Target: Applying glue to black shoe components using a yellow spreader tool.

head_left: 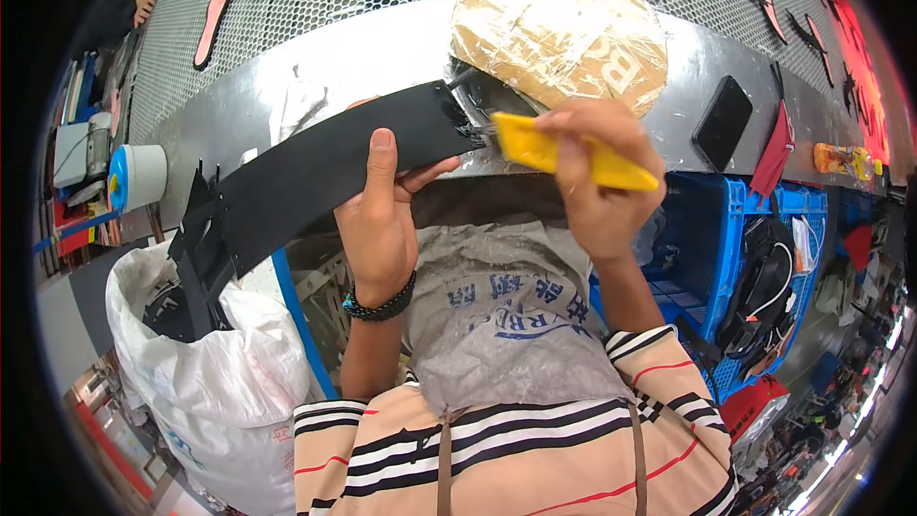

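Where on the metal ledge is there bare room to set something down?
At the left of the metal ledge, bordered by the mesh, white tub and black strip. A smaller gap lies between the wrapped disc and black phone. The middle is crowded: your left hand holds the strip, your right hand the yellow tool.

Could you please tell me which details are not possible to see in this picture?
Head view:
Working end of the flat yellow tool in the right hand: blurred.
Parts of the left hand's fingers: hidden behind the wide black curved strip.
Deeper contents of the white plastic sack: hidden by its wall and narrow black pieces.
Most of the co-worker, upper left: cut off by the dark picture rim.
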A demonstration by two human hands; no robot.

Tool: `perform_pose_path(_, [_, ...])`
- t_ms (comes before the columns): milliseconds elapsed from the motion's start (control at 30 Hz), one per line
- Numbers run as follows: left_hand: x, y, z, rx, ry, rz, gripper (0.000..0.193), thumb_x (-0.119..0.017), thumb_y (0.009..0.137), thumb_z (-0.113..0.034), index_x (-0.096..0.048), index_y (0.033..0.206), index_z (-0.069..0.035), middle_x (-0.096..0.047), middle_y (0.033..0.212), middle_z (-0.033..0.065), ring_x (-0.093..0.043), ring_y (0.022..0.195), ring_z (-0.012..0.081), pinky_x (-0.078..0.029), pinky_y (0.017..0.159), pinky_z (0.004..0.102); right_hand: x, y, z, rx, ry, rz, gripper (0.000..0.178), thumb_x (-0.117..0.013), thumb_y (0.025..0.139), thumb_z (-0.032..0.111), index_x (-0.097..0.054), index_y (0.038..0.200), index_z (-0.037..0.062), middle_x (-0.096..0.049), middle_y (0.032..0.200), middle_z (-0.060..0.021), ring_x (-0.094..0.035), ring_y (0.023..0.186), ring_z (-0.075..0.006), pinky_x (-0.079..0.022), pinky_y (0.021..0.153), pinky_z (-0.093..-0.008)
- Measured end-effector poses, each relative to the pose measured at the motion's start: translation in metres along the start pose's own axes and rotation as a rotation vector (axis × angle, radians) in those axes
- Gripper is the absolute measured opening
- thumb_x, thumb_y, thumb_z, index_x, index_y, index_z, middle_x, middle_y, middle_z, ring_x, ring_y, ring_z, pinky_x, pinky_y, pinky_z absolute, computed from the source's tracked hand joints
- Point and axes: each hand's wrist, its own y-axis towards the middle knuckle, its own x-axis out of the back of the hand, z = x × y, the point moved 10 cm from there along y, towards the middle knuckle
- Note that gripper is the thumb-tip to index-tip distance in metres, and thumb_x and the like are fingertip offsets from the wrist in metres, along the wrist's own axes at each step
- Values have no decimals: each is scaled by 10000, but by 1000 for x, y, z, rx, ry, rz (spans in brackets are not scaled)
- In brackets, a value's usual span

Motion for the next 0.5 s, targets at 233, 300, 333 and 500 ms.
perform_pose_path(233, [5, -3, 1, 25, -57, -43, 226, -510, 1038, -170, -597, 1148, 7, -667, 1053, 119, -689, 911, 208, -628, 773, 390, -4, -4, 16, 63, 95, 24, 203, -640, 807, -111, -658, 973, 5, -688, 894, -123, -665, 817, -218, -525, 705, -300])
perform_pose_path(300, [12, 0, -7, 15, -60, -56, 222, -533, 1031, -172, -602, 1137, 12, -663, 1048, 107, -672, 893, 191, -594, 786, 350, 5, -6, -1, -5, -41, 2, 184, -632, 816, -107, -667, 953, 11, -684, 889, -125, -662, 802, -217, -523, 706, -297])
perform_pose_path(333, [21, 0, -13, 7, -59, -80, 221, -556, 1025, -173, -607, 1126, 16, -659, 1044, 94, -655, 874, 175, -559, 798, 311, 15, -3, -1, -5, -122, -22, 190, -626, 820, -104, -679, 958, 15, -675, 880, -119, -648, 787, -184, -516, 696, -290])
perform_pose_path(500, [6, 14, -43, 73, 1092, 446, 201, -677, 916, -110, -629, 1080, -5, -629, 945, 87, -579, 854, 166, -455, 782, 316, 16, 9, 6, -350, 70, -26, 215, -688, 837, -30, -681, 1045, 22, -651, 848, -87, -613, 745, -99, -486, 649, -276])
